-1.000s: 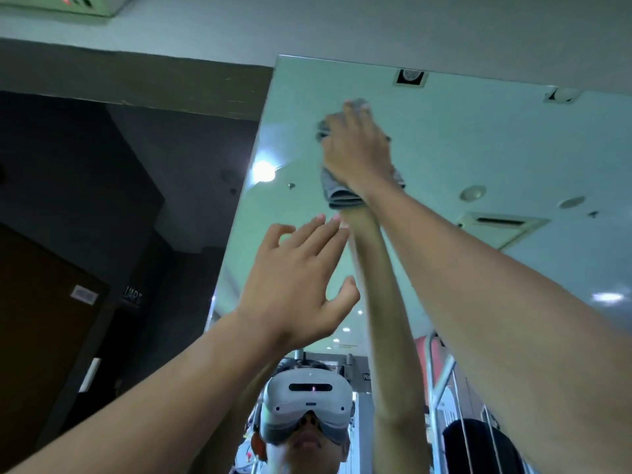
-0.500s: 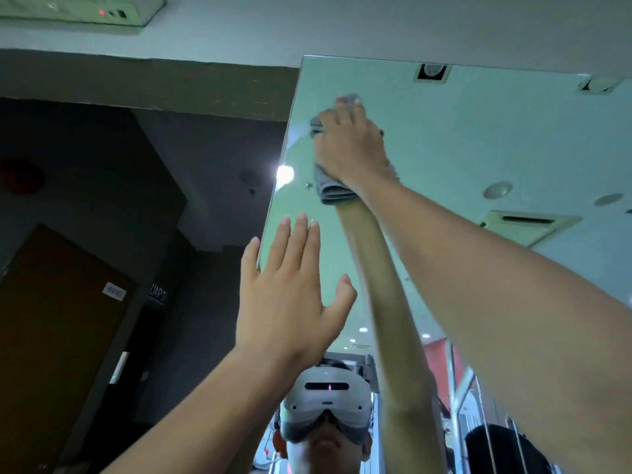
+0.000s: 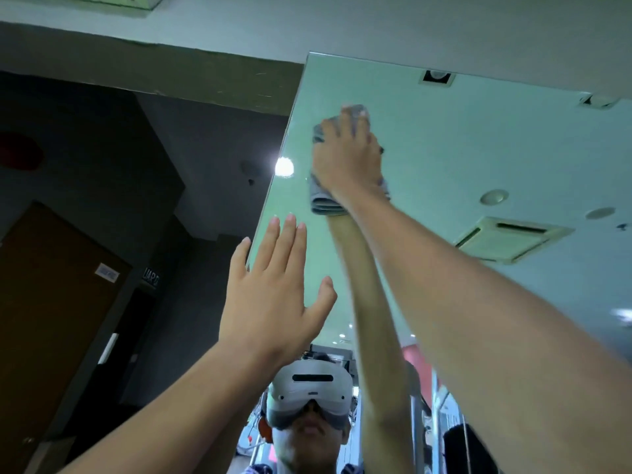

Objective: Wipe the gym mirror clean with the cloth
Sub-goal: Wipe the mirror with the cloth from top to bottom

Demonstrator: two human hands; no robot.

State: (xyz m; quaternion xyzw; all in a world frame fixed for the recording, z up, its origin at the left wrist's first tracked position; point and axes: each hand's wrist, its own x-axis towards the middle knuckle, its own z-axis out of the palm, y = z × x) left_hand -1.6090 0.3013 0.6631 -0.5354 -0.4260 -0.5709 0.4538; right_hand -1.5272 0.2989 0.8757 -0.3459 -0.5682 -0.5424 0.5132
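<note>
– Right hand (image 3: 345, 155) is up high, laid flat over the folded grey cloth (image 3: 323, 200), with the fingers fairly straight, pressing it on the mirror (image 3: 478, 148) close to the top left corner.

– And the other one?

– Left hand (image 3: 270, 289) is lower and holds nothing. Its fingers are straight and together, raised across the mirror's left edge. I can't tell if it touches the glass.

– How much is done, would you say?

– Hard to judge. I can't pick out smears or a wiped patch on the glass. The cloth only covers that top corner, and a wide stretch runs off to the right and down past the reflected headset (image 3: 309, 388). I'd guess most of it is left to do.

– Anything changed in the last second?

– The cloth has crept nearer the left edge and kept about the same height. The left hand was tilted with spread fingers; now it stands upright with them closed, and it has slid out over the edge.
</note>
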